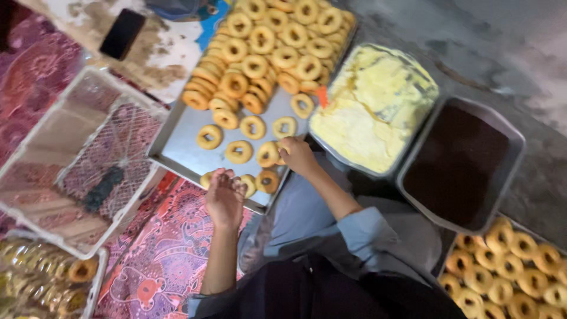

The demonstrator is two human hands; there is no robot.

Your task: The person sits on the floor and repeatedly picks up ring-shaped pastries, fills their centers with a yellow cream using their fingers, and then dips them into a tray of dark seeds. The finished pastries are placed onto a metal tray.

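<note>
Currently, a ring cookie (282, 151) is being pinched by the right hand (298, 156) over the metal tray (177, 142) while the left hand (224, 195), fingers loosely curled and empty, is being rested at its edge, where neighbouring cookies (264, 180) could probably be knocked off.

ring biscuits (254, 127): golden-brown, round with a hole in the middle, flat
loose ones: lie singly on the bare near part of the metal tray (177, 147), well spread
stacked ones: overlapping rows packed on the tray's far half
near edge: a few sit at the tray's front rim
one biscuit (269, 153): touching the right hand (297, 156), slightly blurred
</note>
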